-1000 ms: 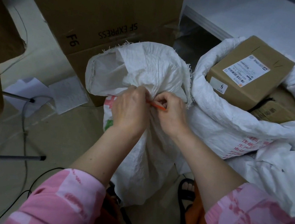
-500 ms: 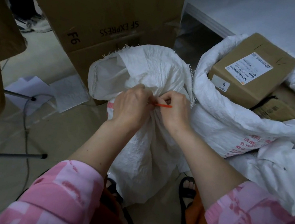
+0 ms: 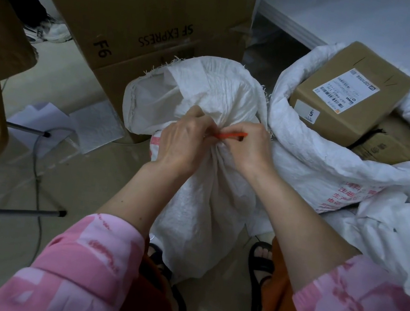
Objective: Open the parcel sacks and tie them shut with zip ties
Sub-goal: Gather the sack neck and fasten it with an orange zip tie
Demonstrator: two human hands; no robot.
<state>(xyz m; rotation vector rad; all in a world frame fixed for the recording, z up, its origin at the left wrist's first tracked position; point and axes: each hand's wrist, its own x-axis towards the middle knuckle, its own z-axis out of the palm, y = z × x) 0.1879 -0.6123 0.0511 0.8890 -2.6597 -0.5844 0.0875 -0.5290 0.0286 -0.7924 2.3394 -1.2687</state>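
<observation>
A white woven parcel sack (image 3: 207,203) stands between my feet, its neck gathered into a bunch. An orange zip tie (image 3: 230,135) runs around that neck, and its free tail sticks out to the right. My left hand (image 3: 184,144) grips the bunched neck and the tie's head end. My right hand (image 3: 248,148) pinches the tail of the tie. The part of the tie behind the neck is hidden. A second white sack (image 3: 328,170) stands open at the right with cardboard parcels (image 3: 351,97) inside.
A big brown SF Express carton (image 3: 143,22) stands right behind the sack. Papers (image 3: 53,121), a cable (image 3: 37,179) and metal stand legs (image 3: 6,210) lie on the floor at left. More white sacking (image 3: 398,235) is heaped at right. Someone's shoe (image 3: 49,33) is at far left.
The orange tail sticks out further to the right from between my hands than before. Both hands have stayed on the gathered neck.
</observation>
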